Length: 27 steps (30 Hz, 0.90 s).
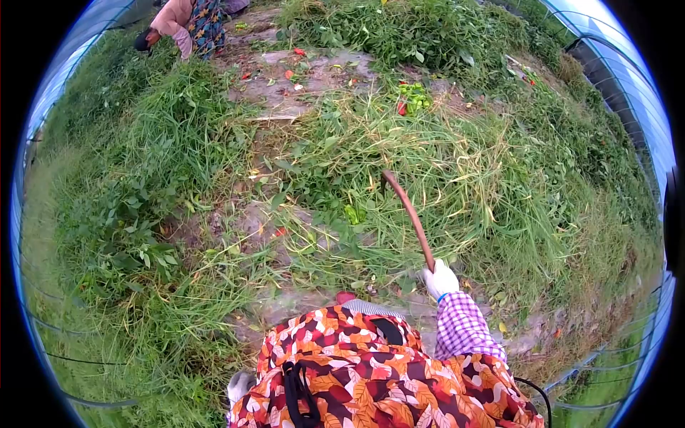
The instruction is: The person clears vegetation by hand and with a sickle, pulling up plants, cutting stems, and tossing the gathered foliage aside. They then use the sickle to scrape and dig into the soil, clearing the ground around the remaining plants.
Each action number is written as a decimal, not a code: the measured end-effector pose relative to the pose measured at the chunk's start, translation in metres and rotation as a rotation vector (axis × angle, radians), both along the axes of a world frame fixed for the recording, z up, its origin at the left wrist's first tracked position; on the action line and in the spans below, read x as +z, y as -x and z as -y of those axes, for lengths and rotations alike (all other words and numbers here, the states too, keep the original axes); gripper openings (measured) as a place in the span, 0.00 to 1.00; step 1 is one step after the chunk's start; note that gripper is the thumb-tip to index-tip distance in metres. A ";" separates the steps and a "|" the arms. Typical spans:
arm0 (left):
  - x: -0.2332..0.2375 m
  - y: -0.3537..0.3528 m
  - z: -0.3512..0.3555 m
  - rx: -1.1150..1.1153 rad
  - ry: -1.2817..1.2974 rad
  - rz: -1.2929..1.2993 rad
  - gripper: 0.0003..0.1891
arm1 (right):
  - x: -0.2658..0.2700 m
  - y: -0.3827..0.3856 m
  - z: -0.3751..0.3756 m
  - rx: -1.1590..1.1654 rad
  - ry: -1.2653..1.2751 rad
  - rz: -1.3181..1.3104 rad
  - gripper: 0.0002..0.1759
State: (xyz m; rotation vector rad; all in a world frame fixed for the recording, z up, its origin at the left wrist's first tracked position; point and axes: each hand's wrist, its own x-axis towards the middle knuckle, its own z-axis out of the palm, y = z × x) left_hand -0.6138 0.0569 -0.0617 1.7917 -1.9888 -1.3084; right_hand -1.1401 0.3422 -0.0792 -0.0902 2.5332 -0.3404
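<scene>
My right hand (442, 280), in a white glove, is closed round the lower end of a sickle (412, 217) with a long, bent brown handle. Its dark head points away from me over a heap of cut grass and weeds (342, 171), and the blade hardly shows. Low at the left, beside my patterned clothing, a pale gloved shape appears to be my left hand (239, 385); its fingers cannot be made out. Green peppers (353, 214) lie among the leaves short of the sickle's head.
Another person (182, 25) bends over plants at the far left. Red and green peppers (412, 98) lie on the heap's far side. Dirty plastic sheeting (321, 71) covers ground beyond. Dense weeds (164, 143) flank both sides, and a hooped tunnel frame (621, 71) curves along the right.
</scene>
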 end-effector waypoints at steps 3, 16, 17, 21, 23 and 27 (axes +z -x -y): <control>-0.013 -0.013 0.001 0.003 -0.156 0.072 0.07 | 0.005 0.012 -0.021 0.258 -0.262 0.105 0.23; -0.029 -0.091 -0.015 0.450 -0.554 -0.109 0.10 | 0.116 0.214 -0.232 -0.964 0.320 -0.859 0.25; -0.032 -0.094 -0.014 0.486 -0.573 -0.147 0.10 | 0.142 0.211 -0.212 -0.953 0.334 -0.833 0.22; 0.030 0.010 -0.002 0.519 -0.487 -0.155 0.15 | 0.144 0.194 -0.153 -0.775 0.635 -0.875 0.20; 0.040 0.032 -0.001 0.456 -0.456 -0.125 0.17 | 0.145 0.157 -0.089 -0.719 0.542 -0.713 0.18; 0.029 0.026 -0.015 0.359 -0.412 -0.140 0.17 | 0.077 0.110 -0.014 -0.528 0.668 -0.181 0.14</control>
